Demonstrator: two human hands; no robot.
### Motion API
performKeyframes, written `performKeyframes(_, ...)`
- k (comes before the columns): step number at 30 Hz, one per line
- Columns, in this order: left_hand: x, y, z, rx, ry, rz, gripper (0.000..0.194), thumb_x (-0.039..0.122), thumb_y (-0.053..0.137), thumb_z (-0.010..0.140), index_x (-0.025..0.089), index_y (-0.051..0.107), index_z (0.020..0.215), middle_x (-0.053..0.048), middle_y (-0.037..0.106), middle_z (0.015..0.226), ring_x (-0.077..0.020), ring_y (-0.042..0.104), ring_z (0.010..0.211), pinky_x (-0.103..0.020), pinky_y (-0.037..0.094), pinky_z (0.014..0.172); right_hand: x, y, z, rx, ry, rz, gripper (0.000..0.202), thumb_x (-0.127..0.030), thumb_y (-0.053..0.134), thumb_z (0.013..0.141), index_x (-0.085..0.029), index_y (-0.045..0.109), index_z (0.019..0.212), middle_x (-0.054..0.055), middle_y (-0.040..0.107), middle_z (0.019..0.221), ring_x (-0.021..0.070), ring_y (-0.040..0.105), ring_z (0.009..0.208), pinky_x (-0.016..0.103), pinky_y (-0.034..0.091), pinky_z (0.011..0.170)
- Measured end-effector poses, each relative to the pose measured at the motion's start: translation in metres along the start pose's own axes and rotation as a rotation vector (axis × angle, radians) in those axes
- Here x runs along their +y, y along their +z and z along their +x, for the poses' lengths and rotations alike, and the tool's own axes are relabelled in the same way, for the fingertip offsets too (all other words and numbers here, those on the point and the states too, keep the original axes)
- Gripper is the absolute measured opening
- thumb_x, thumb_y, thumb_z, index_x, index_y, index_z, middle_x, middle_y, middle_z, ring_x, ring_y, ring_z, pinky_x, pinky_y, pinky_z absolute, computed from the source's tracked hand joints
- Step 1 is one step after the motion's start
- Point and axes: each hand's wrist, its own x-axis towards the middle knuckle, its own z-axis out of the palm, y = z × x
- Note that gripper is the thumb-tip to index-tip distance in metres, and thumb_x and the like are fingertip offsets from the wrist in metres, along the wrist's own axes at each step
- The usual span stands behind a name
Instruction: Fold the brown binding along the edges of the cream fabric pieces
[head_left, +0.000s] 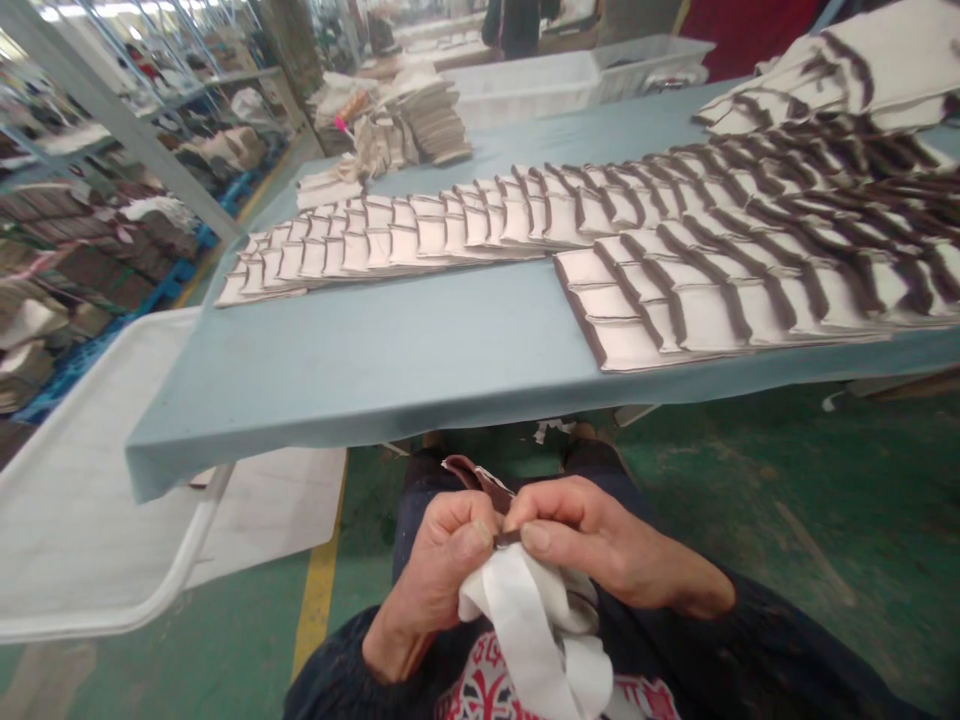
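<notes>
Close to my body, above my lap, I hold a cream fabric piece with brown trim [517, 600]. My left hand [454, 550] pinches its brown edge between thumb and curled fingers. Right beside it, my right hand [600, 535] pinches the same edge, the two thumbs almost meeting. A brown flap of the cloth sticks out beyond my fingers, and white strips hang down toward my chest. The exact fold between my fingertips is hidden.
Ahead stands a table with a light blue cover [390, 350]. Overlapping rows of cream pieces with brown edges [660, 300] lie on it, with a fabric stack [427, 120] behind. White plastic bins [525, 85] are at the back. A white-framed cart [97, 480] stands left.
</notes>
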Motion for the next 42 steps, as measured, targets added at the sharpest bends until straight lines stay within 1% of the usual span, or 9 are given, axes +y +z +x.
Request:
performKeyframes(7, 0.035, -0.009, 0.005, -0.101, -0.004, 0.327, 0.064, 0.065, 0.078, 0.079, 0.017, 0.042, 0.057, 0.006, 0.034, 0.053, -0.0054, 0.023, 0.048, -0.021, 0.018, 0.046, -0.046, -0.011, 0.000, -0.042, -0.129, -0.585, 0.020, -0.016, 0.055, 0.099, -0.014, 0.075, 0.096, 0.003, 0.071, 0.082, 0.0137, 0.061, 0.072, 0.025, 0.042, 0.063)
performKeyframes(12, 0.074, -0.007, 0.009, -0.234, -0.049, 0.691, 0.063, 0.070, 0.065, 0.089, 0.018, 0.043, 0.060, 0.007, 0.030, 0.057, -0.0076, 0.024, 0.053, -0.024, 0.019, 0.049, -0.060, -0.013, 0.007, -0.022, -0.295, -0.879, 0.015, -0.013, 0.060, 0.099, -0.016, 0.075, 0.096, 0.004, 0.074, 0.086, 0.0156, 0.066, 0.079, 0.027, 0.045, 0.073)
performKeyframes(16, 0.087, -0.007, 0.009, -0.264, -0.160, 0.748, 0.062, 0.072, 0.059, 0.091, 0.019, 0.041, 0.063, 0.006, 0.030, 0.060, -0.0089, 0.024, 0.055, -0.025, 0.019, 0.050, -0.064, -0.014, 0.017, 0.044, -0.388, -0.959, 0.009, -0.012, 0.067, 0.096, -0.018, 0.073, 0.091, 0.002, 0.073, 0.085, 0.0163, 0.064, 0.080, 0.029, 0.044, 0.074)
performKeyframes(22, 0.072, -0.017, 0.012, -0.138, -0.139, 0.602, 0.060, 0.067, 0.064, 0.090, 0.019, 0.042, 0.063, 0.006, 0.034, 0.059, -0.0074, 0.026, 0.052, -0.022, 0.021, 0.047, -0.042, -0.017, 0.034, 0.216, -0.399, -0.755, 0.007, -0.012, 0.067, 0.093, -0.019, 0.067, 0.094, 0.004, 0.074, 0.101, 0.0182, 0.066, 0.096, 0.034, 0.049, 0.089)
performKeyframes(25, 0.059, -0.026, 0.014, 0.028, -0.073, 0.517, 0.059, 0.069, 0.068, 0.086, 0.017, 0.048, 0.064, 0.005, 0.040, 0.059, -0.0071, 0.029, 0.051, -0.021, 0.023, 0.047, -0.029, -0.014, 0.033, 0.330, -0.250, -0.629, 0.011, -0.019, 0.063, 0.095, -0.018, 0.067, 0.105, 0.007, 0.074, 0.109, 0.0198, 0.067, 0.099, 0.037, 0.051, 0.090)
performKeyframes(30, 0.046, -0.039, 0.014, 0.228, 0.037, 0.567, 0.060, 0.070, 0.069, 0.085, 0.017, 0.048, 0.064, 0.005, 0.041, 0.059, -0.0077, 0.033, 0.053, -0.020, 0.026, 0.047, -0.019, 0.003, 0.020, 0.286, 0.015, -0.651, 0.014, -0.027, 0.068, 0.091, -0.020, 0.069, 0.102, 0.003, 0.076, 0.097, 0.0208, 0.069, 0.088, 0.036, 0.050, 0.080)
performKeyframes(34, 0.037, -0.041, 0.014, 0.281, 0.098, 0.615, 0.061, 0.071, 0.064, 0.088, 0.017, 0.048, 0.065, 0.004, 0.041, 0.062, -0.0087, 0.032, 0.055, -0.021, 0.026, 0.049, -0.007, 0.012, 0.018, 0.447, -0.028, -0.761, 0.022, -0.023, 0.073, 0.084, -0.020, 0.068, 0.105, 0.003, 0.074, 0.099, 0.0210, 0.066, 0.089, 0.035, 0.048, 0.080)
performKeyframes(39, 0.028, -0.037, 0.012, 0.319, 0.138, 0.666, 0.062, 0.071, 0.062, 0.089, 0.019, 0.042, 0.062, 0.004, 0.037, 0.061, -0.0099, 0.031, 0.056, -0.023, 0.027, 0.050, 0.008, 0.011, 0.022, 0.445, 0.005, -0.692, 0.006, -0.027, 0.068, 0.089, -0.021, 0.069, 0.090, 0.001, 0.073, 0.086, 0.0189, 0.066, 0.078, 0.031, 0.048, 0.070)
performKeyframes(42, 0.026, -0.035, 0.012, 0.332, 0.165, 0.728, 0.061, 0.070, 0.060, 0.091, 0.020, 0.040, 0.062, 0.004, 0.037, 0.062, -0.0106, 0.031, 0.057, -0.024, 0.027, 0.052, 0.011, 0.012, 0.024, 0.592, -0.176, -0.703, 0.006, -0.026, 0.064, 0.094, -0.021, 0.068, 0.094, 0.003, 0.073, 0.090, 0.0198, 0.066, 0.082, 0.033, 0.051, 0.075)
